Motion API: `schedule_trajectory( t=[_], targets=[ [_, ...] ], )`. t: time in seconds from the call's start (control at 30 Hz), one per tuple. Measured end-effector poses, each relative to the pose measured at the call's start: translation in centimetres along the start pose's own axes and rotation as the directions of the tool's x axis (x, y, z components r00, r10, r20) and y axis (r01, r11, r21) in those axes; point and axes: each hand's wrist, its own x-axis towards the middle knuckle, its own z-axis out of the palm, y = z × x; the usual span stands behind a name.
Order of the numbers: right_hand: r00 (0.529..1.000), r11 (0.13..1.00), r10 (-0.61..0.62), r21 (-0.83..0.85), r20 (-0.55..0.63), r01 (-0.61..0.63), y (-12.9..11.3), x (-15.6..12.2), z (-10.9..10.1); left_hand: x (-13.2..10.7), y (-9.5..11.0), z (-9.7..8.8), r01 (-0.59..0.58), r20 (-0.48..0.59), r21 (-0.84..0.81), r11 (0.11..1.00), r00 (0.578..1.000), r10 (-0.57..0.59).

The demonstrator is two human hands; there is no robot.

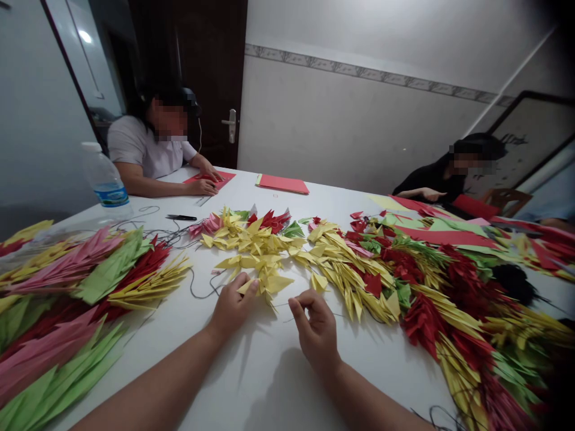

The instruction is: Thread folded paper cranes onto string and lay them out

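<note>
My left hand is closed on a folded yellow paper crane, thumb on top, over the white table. Just to its right, my right hand pinches a thin needle between thumb and fingertips. The needle's left end reaches toward the crane's lower tip; whether it touches the paper I cannot tell. A fine line, perhaps thread, shows right of that hand. Beyond both hands lies a heap of loose yellow cranes, and a dense row of yellow cranes runs off to the right.
Strung bundles of coloured cranes lie at left, with more red and yellow ones at right. Black cord, a pen, a water bottle and red paper are on the table. Two people sit across, one handling red paper.
</note>
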Motion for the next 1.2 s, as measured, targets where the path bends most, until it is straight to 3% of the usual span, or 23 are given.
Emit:
schedule_trajectory(
  t=[0.17,0.4,0.6,0.77,0.9,1.07,1.2],
  targets=[
    [0.998,0.999,-0.043,-0.029,0.045,0.044,-0.1,-0.1,-0.1,0.0,0.2,-0.1,-0.005,-0.013,-0.013,1.000,1.000,0.005],
    [0.966,0.989,-0.145,0.000,0.213,0.149,-0.5,-0.3,-0.3,0.0,0.2,-0.1,-0.031,-0.019,0.005,1.000,0.999,0.031],
    [0.954,0.996,-0.083,0.038,0.287,0.075,-0.7,-0.6,-0.3,-0.1,0.5,-0.2,-0.053,0.017,0.016,0.998,0.998,0.052],
    [0.988,0.972,0.079,0.211,0.136,-0.106,-1.3,0.5,-0.6,-0.7,1.1,-0.6,-0.193,0.229,0.000,0.981,0.955,0.188],
    [0.980,0.912,0.174,0.392,-0.096,-0.124,-2.9,2.7,-1.7,-1.0,0.8,-0.7,-0.342,0.270,0.045,0.939,0.909,0.318],
    [0.954,0.857,0.241,0.502,-0.180,-0.122,-5.7,5.2,-4.2,-0.9,0.1,-0.6,-0.503,0.148,-0.004,0.865,0.855,0.498],
    [0.938,0.835,0.266,0.540,-0.223,-0.108,-7.6,6.8,-5.8,-0.4,-0.3,-0.8,-0.493,-0.047,-0.029,0.869,0.869,0.492]
  ],
)
